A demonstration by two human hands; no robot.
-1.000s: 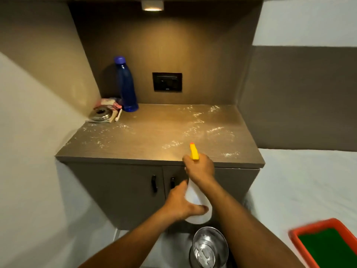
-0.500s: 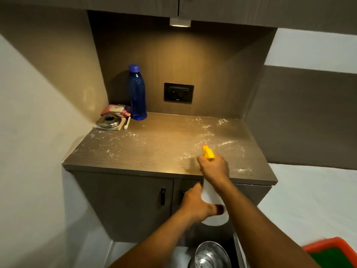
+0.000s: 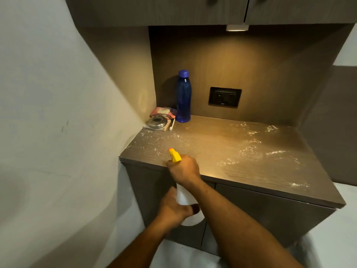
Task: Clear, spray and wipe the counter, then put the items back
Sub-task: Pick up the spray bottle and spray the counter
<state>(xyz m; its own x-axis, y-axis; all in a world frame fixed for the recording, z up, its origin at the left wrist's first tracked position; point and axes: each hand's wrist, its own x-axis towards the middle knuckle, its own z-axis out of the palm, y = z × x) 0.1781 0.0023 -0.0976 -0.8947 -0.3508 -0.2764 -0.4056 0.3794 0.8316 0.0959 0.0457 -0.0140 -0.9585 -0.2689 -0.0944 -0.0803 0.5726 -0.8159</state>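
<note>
Desk [image 3: 222,149] front-left dry: right hand [image 3: 184,170] gripping spray bottle [image 3: 183,196], left hand [image 3: 173,207] cupping base; aim there.

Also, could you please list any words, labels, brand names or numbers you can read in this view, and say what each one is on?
Nothing here can be read for certain.
Pink packet in the counter's back corner: a white label with dark print, too small and blurred to read.
Black socket plate on the back wall: a small light mark near its lower edge, illegible.
Blue bottle and spray bottle: no lettering visible.
</note>
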